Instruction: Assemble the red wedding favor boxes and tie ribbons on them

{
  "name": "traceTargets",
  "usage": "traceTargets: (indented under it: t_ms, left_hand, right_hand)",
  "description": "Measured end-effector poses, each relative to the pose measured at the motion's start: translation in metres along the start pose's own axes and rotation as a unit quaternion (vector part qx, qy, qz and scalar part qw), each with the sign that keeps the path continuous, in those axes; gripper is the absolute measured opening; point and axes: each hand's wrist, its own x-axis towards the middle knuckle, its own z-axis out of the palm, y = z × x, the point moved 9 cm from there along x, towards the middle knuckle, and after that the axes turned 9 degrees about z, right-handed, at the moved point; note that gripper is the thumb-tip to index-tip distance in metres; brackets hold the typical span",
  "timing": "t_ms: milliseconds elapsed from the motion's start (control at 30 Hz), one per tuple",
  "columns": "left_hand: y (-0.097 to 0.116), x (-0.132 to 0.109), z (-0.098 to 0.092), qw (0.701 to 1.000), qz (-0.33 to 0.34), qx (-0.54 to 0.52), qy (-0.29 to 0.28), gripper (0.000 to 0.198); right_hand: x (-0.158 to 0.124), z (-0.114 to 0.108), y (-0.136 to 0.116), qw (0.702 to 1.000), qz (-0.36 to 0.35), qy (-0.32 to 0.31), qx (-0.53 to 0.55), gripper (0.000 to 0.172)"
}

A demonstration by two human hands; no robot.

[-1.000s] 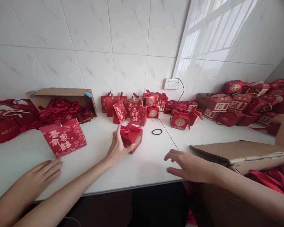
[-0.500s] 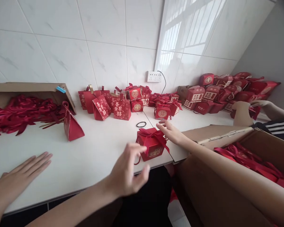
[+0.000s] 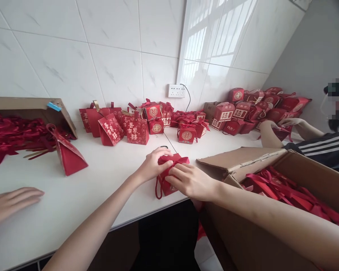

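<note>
- While both hands close on it, the small red gift box sits on the white table close to the front edge.
- The left hand curls over the top of the box, fingers bent onto the red ribbon bow. The right hand grips the front and right side, its fingers pinching at the same bow.
- A red cord loop hangs from the box's left side.
- Just right of the box stands an open cardboard carton, one flap lying over the table. It holds a tangle of red ribbons.
- Along the tiled wall stands a row of red gift bags, with a heap of red boxes further right.
- At far left a second cardboard box lies on its side, and loose red ribbon spills out of it. A red wedge-shaped bag stands just before it.
- Another person's hand lies flat on the table at the left edge.
- A person in a striped sleeve reaches toward the heap at right.
</note>
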Motion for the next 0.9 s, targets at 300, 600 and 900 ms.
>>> traceTargets:
  t_ms: [300, 600, 900]
  left_hand:
    - [0.006, -0.006, 0.008, 0.999, -0.029, 0.045, -0.007, 0.013]
    - [-0.001, -0.019, -0.024, 0.986, -0.046, 0.1, 0.129, 0.025]
    - [-0.009, -0.037, -0.022, 0.981, -0.182, 0.049, 0.051, 0.037]
  right_hand:
    - [-0.003, -0.023, 0.002, 0.988, -0.035, 0.029, 0.15, 0.02]
    - [-0.034, 0.039, 0.111, 0.789, 0.441, -0.136, 0.406, 0.04]
    - [-0.042, 0.065, 0.102, 0.692, 0.493, -0.216, 0.481, 0.03]
